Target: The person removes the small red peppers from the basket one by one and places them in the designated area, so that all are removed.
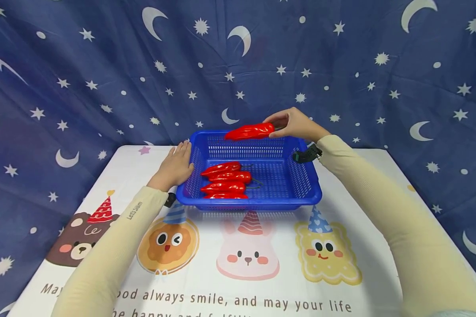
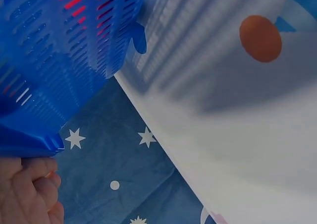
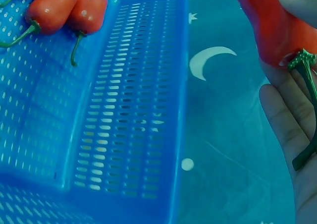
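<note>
A blue plastic basket [image 1: 258,201] with slotted walls stands on the table. Inside it, several glossy red peppers [image 1: 230,177] with green stems lie side by side in the left half. Above the basket's back wall, my right hand [image 1: 295,124] holds another red pepper [image 1: 250,131] by its stem end, thumb on one side and fingers on the other. The tip of this pepper points left, and its green stem shows against the palm in the right wrist view. My left hand [image 1: 176,164] rests at the basket's left rim with its fingers extended.
The white tablecloth [image 1: 247,288] carries printed cartoon animals and lettering in front of the basket. A dark blue curtain [image 1: 222,57] with stars and moons hangs close behind the basket. The right half of the basket floor [image 1: 271,180] shows bare mesh.
</note>
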Tool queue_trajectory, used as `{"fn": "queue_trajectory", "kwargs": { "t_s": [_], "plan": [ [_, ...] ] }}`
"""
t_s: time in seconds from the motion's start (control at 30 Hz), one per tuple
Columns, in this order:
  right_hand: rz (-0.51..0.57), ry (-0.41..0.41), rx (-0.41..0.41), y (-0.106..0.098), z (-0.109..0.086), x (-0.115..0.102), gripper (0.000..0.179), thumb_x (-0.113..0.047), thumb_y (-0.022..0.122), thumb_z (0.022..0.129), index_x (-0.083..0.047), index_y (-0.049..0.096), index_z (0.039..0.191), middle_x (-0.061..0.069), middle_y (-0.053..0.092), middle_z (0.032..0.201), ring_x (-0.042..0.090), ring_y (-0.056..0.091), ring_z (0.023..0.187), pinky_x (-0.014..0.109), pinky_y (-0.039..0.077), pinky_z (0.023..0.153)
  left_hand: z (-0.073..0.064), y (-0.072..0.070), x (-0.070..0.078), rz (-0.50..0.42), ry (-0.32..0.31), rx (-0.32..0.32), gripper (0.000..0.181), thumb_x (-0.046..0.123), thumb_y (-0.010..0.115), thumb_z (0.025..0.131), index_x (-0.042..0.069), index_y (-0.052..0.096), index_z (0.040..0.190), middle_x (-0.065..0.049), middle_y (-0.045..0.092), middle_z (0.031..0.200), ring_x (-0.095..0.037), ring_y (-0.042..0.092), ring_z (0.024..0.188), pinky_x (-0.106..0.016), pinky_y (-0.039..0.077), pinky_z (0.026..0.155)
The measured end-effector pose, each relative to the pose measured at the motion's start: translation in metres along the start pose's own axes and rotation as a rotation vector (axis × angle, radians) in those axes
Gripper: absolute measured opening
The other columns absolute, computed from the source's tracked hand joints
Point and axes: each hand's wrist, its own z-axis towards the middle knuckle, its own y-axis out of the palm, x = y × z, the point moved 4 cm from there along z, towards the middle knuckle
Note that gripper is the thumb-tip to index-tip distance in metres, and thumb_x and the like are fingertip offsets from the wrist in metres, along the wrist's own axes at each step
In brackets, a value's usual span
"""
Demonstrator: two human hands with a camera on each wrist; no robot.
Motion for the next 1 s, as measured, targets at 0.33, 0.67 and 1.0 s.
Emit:
{"fn": "queue_trajectory", "kwargs": {
  "t_s": [0.33, 0.67, 1.0],
  "plan": [
    [-0.030, 0.030, 0.037, -0.022, -0.020, 0.003, 0.053, -0.028, 0.077, 0.076, -0.010, 0.062, 0.124, 0.011, 0.064, 0.124, 0.026, 0.063, 0.111, 0.038, 0.052, 0.092, -0.001, 0.002, -0.001, -0.004, -0.016, 0.000, 0.064, 0.020, 0.035, 0.096, -0.010, 0.008, 0.147, -0.028, 0.010, 0.155, -0.041, 0.008, 0.145, -0.051, 0.007, 0.119],
    [-0.066, 0.046, 0.063, -0.043, -0.042, 0.014, 0.052, -0.027, 0.076, 0.077, -0.010, 0.062, 0.123, 0.010, 0.067, 0.119, 0.020, 0.066, 0.106, 0.036, 0.052, 0.090, -0.001, 0.001, -0.001, -0.030, -0.011, 0.005, 0.064, 0.018, 0.034, 0.096, -0.010, 0.006, 0.147, -0.028, 0.008, 0.155, -0.040, 0.006, 0.145, -0.048, 0.006, 0.120],
    [-0.063, 0.075, 0.089, -0.061, -0.065, 0.029, 0.054, -0.025, 0.077, 0.076, -0.006, 0.061, 0.124, -0.006, 0.070, 0.109, 0.004, 0.067, 0.094, 0.025, 0.054, 0.084, -0.001, 0.003, 0.001, -0.053, -0.023, -0.004, 0.065, 0.021, 0.035, 0.096, -0.009, 0.006, 0.147, -0.027, 0.009, 0.155, -0.039, 0.006, 0.145, -0.048, 0.007, 0.120]
  ]
}}
